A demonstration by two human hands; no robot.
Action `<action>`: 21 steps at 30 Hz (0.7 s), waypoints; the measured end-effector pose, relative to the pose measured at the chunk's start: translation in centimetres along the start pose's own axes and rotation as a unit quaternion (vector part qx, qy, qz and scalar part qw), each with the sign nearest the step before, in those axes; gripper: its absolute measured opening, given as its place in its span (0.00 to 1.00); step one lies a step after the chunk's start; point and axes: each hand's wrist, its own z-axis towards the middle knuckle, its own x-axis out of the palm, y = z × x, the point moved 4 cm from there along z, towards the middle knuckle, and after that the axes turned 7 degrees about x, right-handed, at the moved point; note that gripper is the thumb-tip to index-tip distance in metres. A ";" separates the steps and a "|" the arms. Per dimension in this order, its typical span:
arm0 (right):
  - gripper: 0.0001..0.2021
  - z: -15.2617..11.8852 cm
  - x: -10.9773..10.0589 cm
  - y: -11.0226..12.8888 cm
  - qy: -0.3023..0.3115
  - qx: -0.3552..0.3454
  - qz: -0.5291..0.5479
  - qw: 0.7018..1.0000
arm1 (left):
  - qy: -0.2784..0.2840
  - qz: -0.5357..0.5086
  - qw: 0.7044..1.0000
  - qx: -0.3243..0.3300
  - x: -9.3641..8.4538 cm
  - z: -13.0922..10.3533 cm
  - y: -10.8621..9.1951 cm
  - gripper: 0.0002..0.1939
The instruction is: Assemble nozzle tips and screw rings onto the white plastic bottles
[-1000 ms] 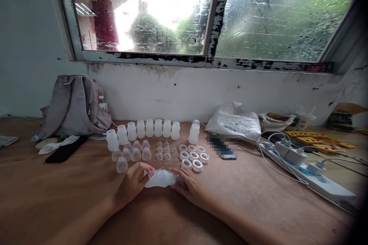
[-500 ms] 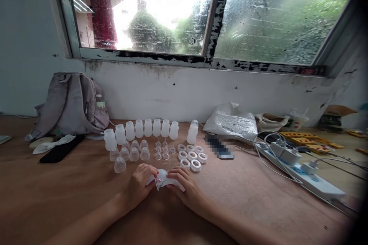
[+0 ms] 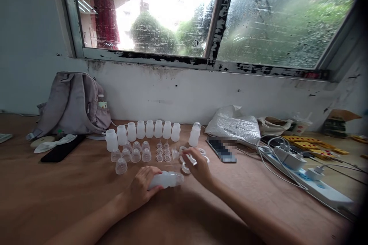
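My left hand (image 3: 146, 182) is wrapped round a frosted baby bottle (image 3: 159, 180), which lies on its side with its clear-capped end pointing right. My right hand (image 3: 198, 166) is over the white bottle rings (image 3: 185, 167), fingers bent and partly hiding them. At its fingertips a clear bottle nipple (image 3: 174, 154) is tilted, seemingly pinched at one end. More clear nipples (image 3: 159, 157) stand in short rows just left of it. Several clear domed caps (image 3: 121, 166) sit farther left. Behind them is a row of open frosted bottles (image 3: 131, 132), and one capped bottle (image 3: 194, 134) stands upright apart from them.
A grey backpack (image 3: 71, 103) and a black flat case (image 3: 61, 149) are at the left. To the right are a phone (image 3: 221, 149), a silvery plastic bag (image 3: 235, 128), and a power strip (image 3: 324, 187) with plugs and trailing white cables.
My right hand has left the bottle and reached forward to the rings and nipples. One nipple has shifted and tilted. The bottle now lies capped in my left hand alone.
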 end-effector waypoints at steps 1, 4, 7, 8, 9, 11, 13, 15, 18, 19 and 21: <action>0.07 1.6 0.0 -0.8 0.003 0.013 -0.023 1.000 | 0.005 -0.001 1.000 0.002 0.0 0.0 0.0 0.14; 0.11 5.9 0.8 -3.3 0.047 0.093 -0.143 0.984 | 0.021 0.003 1.000 0.006 0.0 0.0 -0.1 0.13; 0.10 8.3 2.7 -5.4 0.119 0.157 -0.221 0.955 | 0.032 0.010 0.999 0.009 0.0 -0.1 0.0 0.14; 0.09 8.6 3.4 -5.9 0.134 0.165 -0.230 0.950 | 0.032 0.012 0.999 0.010 0.0 -0.1 0.0 0.14; 0.09 8.8 4.1 -6.4 0.147 0.171 -0.234 0.946 | 0.032 0.014 0.999 0.011 0.0 -0.1 0.0 0.14; 0.08 8.8 5.5 -7.1 0.174 0.182 -0.246 0.936 | 0.029 0.017 0.999 0.013 -0.1 -0.1 0.0 0.14; 0.08 8.7 6.4 -7.6 0.197 0.190 -0.257 0.927 | 0.029 0.017 0.999 0.016 -0.1 -0.1 0.0 0.14; 0.08 8.5 7.0 -8.0 0.215 0.193 -0.266 0.920 | 0.030 0.016 0.999 0.019 -0.1 0.0 0.0 0.14; 0.08 8.5 7.3 -8.2 0.230 0.190 -0.271 0.915 | 0.028 0.017 0.999 0.023 -0.1 0.0 0.0 0.14; 0.08 8.5 7.3 -8.2 0.232 0.187 -0.272 0.915 | 0.028 0.017 0.999 0.024 -0.1 0.0 0.0 0.14; 0.08 8.5 7.3 -8.0 0.235 0.182 -0.272 0.915 | 0.028 0.018 0.999 0.024 -0.1 0.0 0.0 0.14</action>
